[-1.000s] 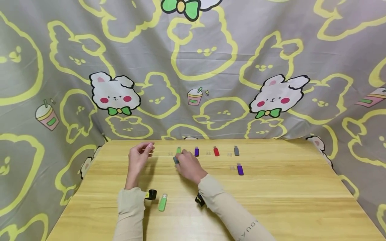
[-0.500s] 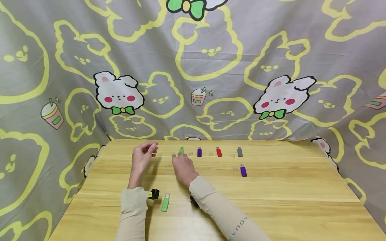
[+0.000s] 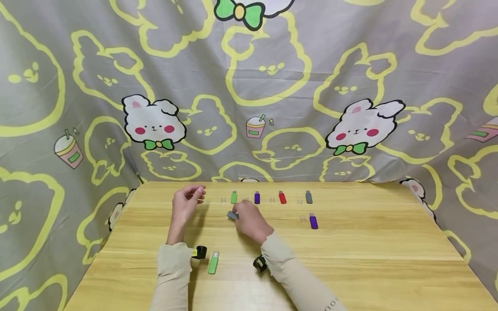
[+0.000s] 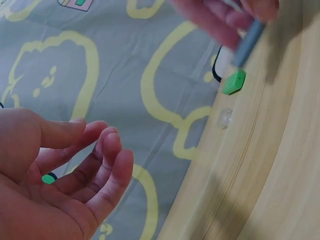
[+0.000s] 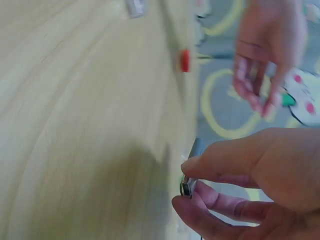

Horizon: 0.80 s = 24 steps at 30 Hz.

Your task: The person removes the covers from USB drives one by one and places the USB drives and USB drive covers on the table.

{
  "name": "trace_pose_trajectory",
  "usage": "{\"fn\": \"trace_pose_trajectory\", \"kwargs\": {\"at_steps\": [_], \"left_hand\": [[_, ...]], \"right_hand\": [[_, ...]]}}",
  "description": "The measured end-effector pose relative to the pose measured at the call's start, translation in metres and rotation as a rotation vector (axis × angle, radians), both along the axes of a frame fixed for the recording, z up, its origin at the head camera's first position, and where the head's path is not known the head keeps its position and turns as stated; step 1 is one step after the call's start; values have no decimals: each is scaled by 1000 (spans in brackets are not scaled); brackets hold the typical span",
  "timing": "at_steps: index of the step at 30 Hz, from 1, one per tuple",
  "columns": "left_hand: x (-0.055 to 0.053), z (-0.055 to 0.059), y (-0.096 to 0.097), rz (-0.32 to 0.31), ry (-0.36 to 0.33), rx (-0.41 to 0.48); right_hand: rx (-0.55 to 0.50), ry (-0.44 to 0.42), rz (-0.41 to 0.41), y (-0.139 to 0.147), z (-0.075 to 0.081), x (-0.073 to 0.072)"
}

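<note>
My right hand (image 3: 252,220) pinches a grey USB flash drive (image 3: 232,215) above the table, just in front of the row of drives. In the right wrist view, thumb and fingertips hold it around its metal plug (image 5: 187,187). My left hand (image 3: 186,206) is held up at the left with its fingers loosely bent and nothing in it; the left wrist view shows a gap between thumb and fingers. Closest to the held drive is a green flash drive (image 3: 234,197), with a clear cap (image 3: 223,200) to its left.
Along the back lie a purple drive (image 3: 257,197), a red drive (image 3: 282,197) and a grey drive (image 3: 309,197), with clear caps between them. Another purple drive (image 3: 313,221) sits in front, beside a cap (image 3: 303,219). A larger green drive (image 3: 213,262) lies near my left sleeve.
My right hand swings left, then back right and turns, so the grey drive hidden half a second ago shows again. My left hand stays almost where it was.
</note>
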State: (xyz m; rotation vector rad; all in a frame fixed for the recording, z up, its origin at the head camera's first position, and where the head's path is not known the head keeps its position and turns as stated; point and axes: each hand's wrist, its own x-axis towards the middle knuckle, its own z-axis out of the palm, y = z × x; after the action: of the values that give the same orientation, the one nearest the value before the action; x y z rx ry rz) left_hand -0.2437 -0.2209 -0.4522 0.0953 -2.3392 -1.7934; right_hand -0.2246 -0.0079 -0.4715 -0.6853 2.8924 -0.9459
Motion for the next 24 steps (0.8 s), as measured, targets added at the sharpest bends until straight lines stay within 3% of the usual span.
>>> {"fn": "trace_pose_trajectory", "kwargs": {"at_steps": [7,16,24], "left_hand": [[1,-1,9,-20,2,-17],[4,-4,24,-81,54,-61],[5,-4,43,-159,49,-48]], "right_hand": [[-246,-85,-30,42,8,9],[-403,-176,-151,78,7,14],[-503,-111,-263,102,8,12]]}}
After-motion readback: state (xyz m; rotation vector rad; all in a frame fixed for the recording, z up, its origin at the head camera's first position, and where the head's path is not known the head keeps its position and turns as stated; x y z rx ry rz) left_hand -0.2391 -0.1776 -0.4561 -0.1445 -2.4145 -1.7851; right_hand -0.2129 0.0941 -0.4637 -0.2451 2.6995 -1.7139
